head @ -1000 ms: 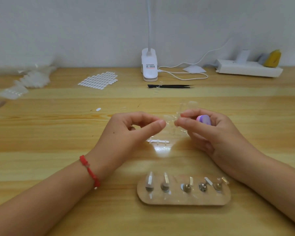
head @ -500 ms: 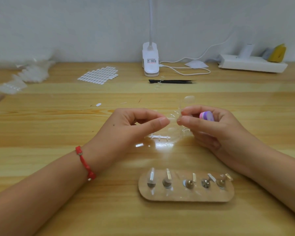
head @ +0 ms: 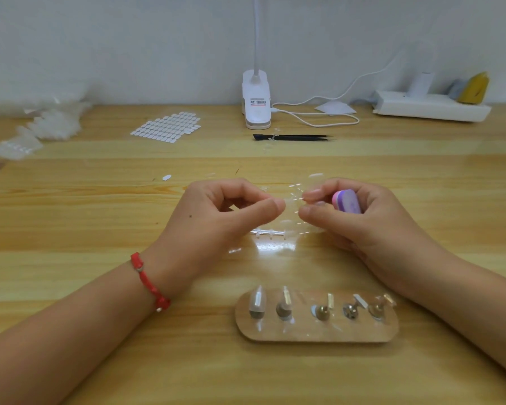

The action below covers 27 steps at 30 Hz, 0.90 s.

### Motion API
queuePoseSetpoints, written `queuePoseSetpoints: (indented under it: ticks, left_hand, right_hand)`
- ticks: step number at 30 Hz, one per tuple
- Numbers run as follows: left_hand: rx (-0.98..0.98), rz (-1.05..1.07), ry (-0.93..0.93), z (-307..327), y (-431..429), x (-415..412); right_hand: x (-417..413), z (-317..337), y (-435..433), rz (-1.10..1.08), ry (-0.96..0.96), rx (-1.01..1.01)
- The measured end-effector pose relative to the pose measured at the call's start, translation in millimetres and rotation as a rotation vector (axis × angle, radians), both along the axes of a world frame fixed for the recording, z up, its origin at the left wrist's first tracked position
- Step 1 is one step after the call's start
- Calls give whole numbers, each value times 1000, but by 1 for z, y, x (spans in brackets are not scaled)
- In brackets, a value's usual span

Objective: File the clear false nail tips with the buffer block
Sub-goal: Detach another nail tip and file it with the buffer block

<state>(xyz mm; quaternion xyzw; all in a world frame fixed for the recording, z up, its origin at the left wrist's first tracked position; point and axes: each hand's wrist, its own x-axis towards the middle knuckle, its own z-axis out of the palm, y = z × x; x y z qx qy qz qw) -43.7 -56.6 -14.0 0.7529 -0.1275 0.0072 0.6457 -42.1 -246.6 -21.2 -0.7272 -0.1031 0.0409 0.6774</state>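
Head: nail tips [head: 292,206] between left hand [head: 216,219], right hand [head: 373,228] fingers [head: 314,214]; buffer block [head: 348,201] right-held.

Plain pale wall [head: 129,39] straight ahead, evenly lit, and it meets the back edge of a long wooden table [head: 70,223] that fills the whole lower view: light yellow planks, grain running side to side, a soft glare near the middle. At the back stands a white clip lamp [head: 256,100], thin neck rising out of sight, its white cable [head: 319,119] looping right, near a white power strip [head: 430,108] against the wall
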Motion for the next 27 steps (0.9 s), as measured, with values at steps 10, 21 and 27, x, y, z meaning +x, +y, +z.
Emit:
queuePoseSetpoints:
  ticks: [10,21,27]
  left_hand:
    - [3,-67,-85,0,-2,-5]
    - [-43,-39,-52,0,-5,-6]
    - [-62,-38,-59,2,-8,-8]
  right_hand:
    - [3,8,-1,75,187,391]
    - [-5,0,6,234,192,363]
    - [-4,-1,6,213,179,394]
